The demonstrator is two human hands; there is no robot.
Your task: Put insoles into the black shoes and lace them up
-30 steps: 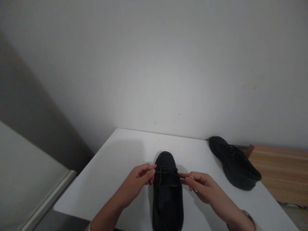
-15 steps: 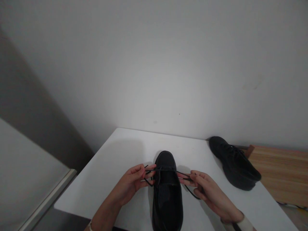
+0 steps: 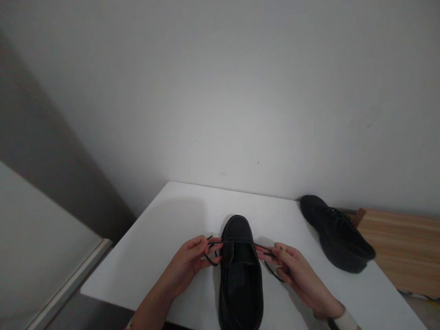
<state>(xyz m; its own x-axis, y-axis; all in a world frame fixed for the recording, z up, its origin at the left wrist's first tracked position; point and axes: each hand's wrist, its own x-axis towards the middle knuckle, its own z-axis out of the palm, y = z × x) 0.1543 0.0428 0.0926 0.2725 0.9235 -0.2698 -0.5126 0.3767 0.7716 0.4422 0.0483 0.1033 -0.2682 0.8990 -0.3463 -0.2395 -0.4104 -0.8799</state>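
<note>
While its toe points away toward the wall, the black shoe point(image 3: 240, 295) sits upright on the white table point(image 3: 192, 201), between the two hands, its heel end running down to the lower edge of the view. A thin dark lace point(image 3: 238, 241) stretches nearly straight across its upper, just ahead of the opening, and runs out past both sides. On the left side, the left hand point(image 3: 189, 257) pinches the lace with thumb and forefinger closed together, a short tip poking up above them and a curved length drooping below; its other fingers reach out toward the shoe's edge (whether they touch it, I cannot tell). On the opposite side, the right hand point(image 3: 294, 270) has its thumb and forefinger closed on the lace too, with a loose length hanging below in a curve; the remaining fingers extend to the shoe's flank, partly lost in the dimness. Something pale wraps the right wrist, close to the bottom edge.

Farther out, well apart from the hands, a second black shoe point(image 3: 335, 233) rests at the table's right side, set at a slant with its toe near the wall point(image 3: 220, 105). Beyond it lies a wood-grained board point(image 3: 400, 250), and at the far left stands a pale panel point(image 3: 37, 238).
</note>
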